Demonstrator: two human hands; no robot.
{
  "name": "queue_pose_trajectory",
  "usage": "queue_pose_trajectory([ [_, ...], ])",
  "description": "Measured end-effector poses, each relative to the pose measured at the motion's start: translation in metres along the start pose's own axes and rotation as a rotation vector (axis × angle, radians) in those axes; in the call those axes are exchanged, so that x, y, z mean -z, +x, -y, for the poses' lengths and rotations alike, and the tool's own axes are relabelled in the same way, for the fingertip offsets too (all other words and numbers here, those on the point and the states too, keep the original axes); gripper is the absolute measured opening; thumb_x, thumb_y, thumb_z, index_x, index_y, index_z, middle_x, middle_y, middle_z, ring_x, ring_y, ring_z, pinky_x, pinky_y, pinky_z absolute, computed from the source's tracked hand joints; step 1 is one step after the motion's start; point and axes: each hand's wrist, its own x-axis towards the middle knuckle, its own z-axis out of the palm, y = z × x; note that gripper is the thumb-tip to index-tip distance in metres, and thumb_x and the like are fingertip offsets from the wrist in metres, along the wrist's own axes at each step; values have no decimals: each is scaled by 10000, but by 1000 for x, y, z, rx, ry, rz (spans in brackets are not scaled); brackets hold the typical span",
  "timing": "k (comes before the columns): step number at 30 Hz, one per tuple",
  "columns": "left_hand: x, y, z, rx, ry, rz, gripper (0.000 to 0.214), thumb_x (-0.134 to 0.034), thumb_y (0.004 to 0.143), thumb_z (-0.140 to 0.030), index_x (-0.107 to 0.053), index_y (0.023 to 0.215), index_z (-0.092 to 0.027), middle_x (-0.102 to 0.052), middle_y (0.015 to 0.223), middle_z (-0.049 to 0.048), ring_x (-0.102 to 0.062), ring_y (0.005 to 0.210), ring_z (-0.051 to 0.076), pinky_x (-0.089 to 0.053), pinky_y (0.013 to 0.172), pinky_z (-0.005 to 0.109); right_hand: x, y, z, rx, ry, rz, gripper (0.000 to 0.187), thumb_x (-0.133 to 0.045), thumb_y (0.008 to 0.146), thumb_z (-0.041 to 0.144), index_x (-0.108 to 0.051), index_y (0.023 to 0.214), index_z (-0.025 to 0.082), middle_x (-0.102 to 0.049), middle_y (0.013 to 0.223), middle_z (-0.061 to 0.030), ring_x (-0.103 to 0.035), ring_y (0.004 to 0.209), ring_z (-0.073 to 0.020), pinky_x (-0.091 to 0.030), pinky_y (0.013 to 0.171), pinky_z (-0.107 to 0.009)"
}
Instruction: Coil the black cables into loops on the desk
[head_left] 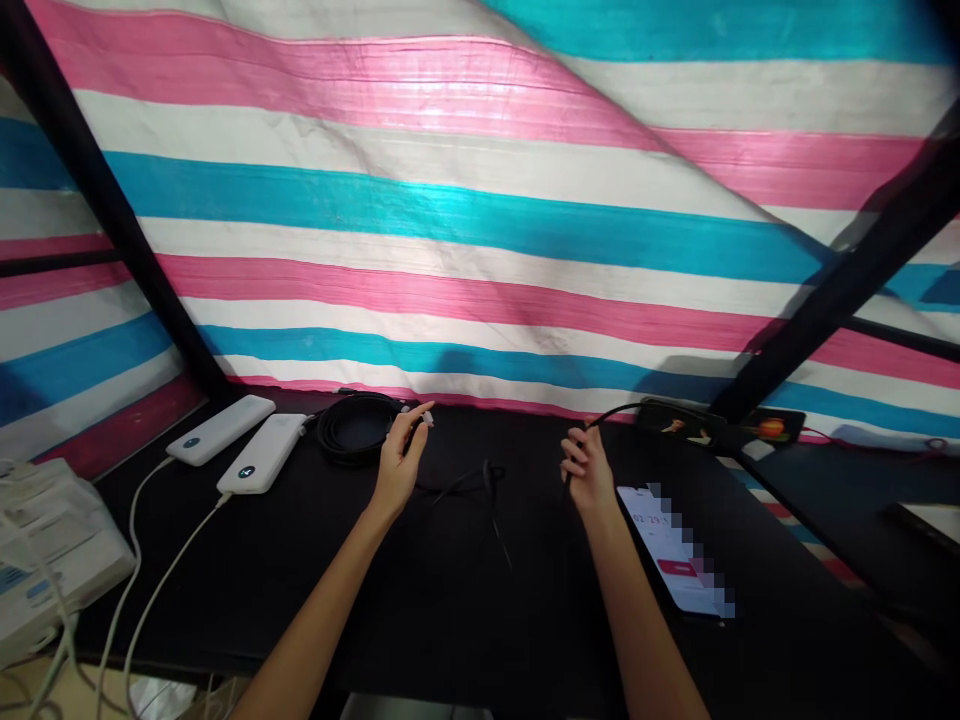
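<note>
The left forearm (pixel 319 620) and right forearm (pixel 645 630) are extended forward and held well apart. The left hand (pixel 397 468) is raised, its thumb and fingertips (pixel 426 410) pinched together; the right hand (pixel 587 470) is held with its fingers (pixel 574 455) curled inward.

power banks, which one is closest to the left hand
The right one of the two white power banks, beside the coiled black cable. It lies closer to the left hand than the other power bank, which sits further left.
</note>
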Motion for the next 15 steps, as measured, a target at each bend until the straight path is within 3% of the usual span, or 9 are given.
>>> queue_pose_trajectory([
  [2, -2, 1, 6, 5, -25, 49, 423, -421, 903, -427, -537, 1262, -235, -585, 1007, 61, -499, 739, 119, -417, 647, 229, -13, -4, -14, -34, -171, -82, 239, -656, 780, 393, -516, 931, 272, -484, 619, 96, -406, 383, -20, -257, 277, -74],
  [4, -5, 0, 14, 28, -32, 90, 450, -406, 909, -425, -498, 1305, -233, -593, 1024, 65, -515, 767, 123, -424, 664, 232, -24, -10, -28, -112, -316, -116, 296, -604, 800, 482, -500, 959, 255, -591, 693, 44, -551, 484, -73, -289, 283, -105],
  [7, -12, -3, 30, 104, -18, 144, 498, -411, 903, -430, -426, 1360, -230, -618, 1007, 63, -542, 767, 123, -432, 644, 226, -33, -18, -43, -216, -455, 16, 321, -513, 842, 537, -466, 916, 228, -677, 832, -52, -669, 746, -173, -324, 313, -123],
  [9, -16, -5, 39, 166, -36, 167, 529, -395, 903, -443, -389, 1376, -205, -630, 916, 47, -546, 639, 98, -425, 569, 215, -35, -23, -47, -303, -518, 135, 333, -471, 856, 559, -429, 865, 229, -694, 906, -79, -677, 826, -205, -353, 330, -131],
  [12, -19, -7, 51, 263, -86, 138, 564, -357, 898, -489, -399, 1346, -148, -603, 708, -2, -461, 379, 60, -344, 398, 196, -37, -29, -48, -459, -567, 294, 390, -445, 840, 613, -377, 807, 230, -705, 891, -63, -676, 634, -176, -359, 307, -148],
  [15, -20, -7, 57, 365, -124, 104, 587, -345, 890, -515, -378, 1343, -144, -575, 597, -35, -440, 286, 65, -257, 314, 177, -38, -31, -46, -571, -508, 445, 463, -475, 787, 668, -318, 740, 234, -684, 676, -4, -525, 342, -106, -266, 251, -138],
])
